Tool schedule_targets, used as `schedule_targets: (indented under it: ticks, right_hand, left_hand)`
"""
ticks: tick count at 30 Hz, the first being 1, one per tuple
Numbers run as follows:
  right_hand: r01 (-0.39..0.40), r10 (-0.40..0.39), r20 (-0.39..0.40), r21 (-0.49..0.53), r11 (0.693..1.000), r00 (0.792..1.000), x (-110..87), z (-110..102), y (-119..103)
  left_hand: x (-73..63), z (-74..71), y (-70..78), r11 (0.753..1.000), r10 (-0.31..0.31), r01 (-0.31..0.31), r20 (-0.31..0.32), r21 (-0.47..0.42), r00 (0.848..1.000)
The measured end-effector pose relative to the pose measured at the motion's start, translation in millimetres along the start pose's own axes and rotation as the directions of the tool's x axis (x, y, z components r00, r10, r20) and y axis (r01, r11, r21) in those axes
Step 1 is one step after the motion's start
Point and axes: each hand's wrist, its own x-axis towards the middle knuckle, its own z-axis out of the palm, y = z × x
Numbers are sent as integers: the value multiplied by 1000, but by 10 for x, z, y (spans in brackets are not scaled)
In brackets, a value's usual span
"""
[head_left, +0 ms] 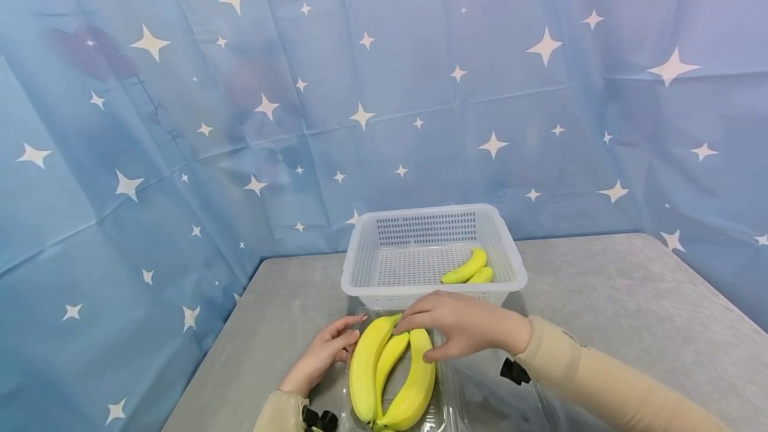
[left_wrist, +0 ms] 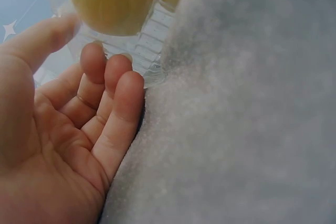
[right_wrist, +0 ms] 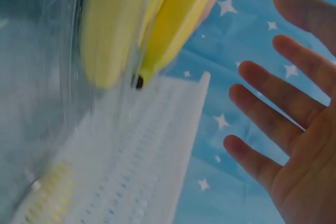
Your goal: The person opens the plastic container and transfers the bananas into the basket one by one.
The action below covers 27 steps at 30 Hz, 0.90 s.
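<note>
Several yellow bananas (head_left: pixel 367 371) lie in a clear plastic box (head_left: pixel 449 400) at the bottom centre of the head view. My left hand (head_left: pixel 327 352) is at the box's left side, fingers loosely bent against its wall; in the left wrist view the left hand (left_wrist: pixel 68 114) has its fingertips by the box's ribbed corner. My right hand (head_left: pixel 459 325) hovers over the bananas' far ends with fingers apart. In the right wrist view the right hand (right_wrist: pixel 294 114) is spread and holds nothing, beside a banana (right_wrist: pixel 181 19) with a dark tip.
Behind the box stands a white perforated basket (head_left: pixel 432 291) with two bananas (head_left: pixel 468 269) in its right part. A transparent lid or second tray (head_left: pixel 498 399) lies right of the box. The grey table (head_left: pixel 612 285) ends at a blue star-patterned curtain (head_left: pixel 420 72).
</note>
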Motion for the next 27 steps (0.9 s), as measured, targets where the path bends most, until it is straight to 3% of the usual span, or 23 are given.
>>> schedule_targets:
  ticks: [14,20,27]
  right_hand:
    - [-3,-14,83,198,980,996,46,346,-75]
    - [-58,31,119,230,971,992,28,440,-63]
    - [-49,23,104,255,966,994,7,555,-26]
  left_hand:
    - [0,4,24,1000,-1,1,-4,3,1000]
    - [7,-4,24,1000,1,-1,-7,3,1000]
    - [-15,4,32,1000,-6,6,0,3,1000]
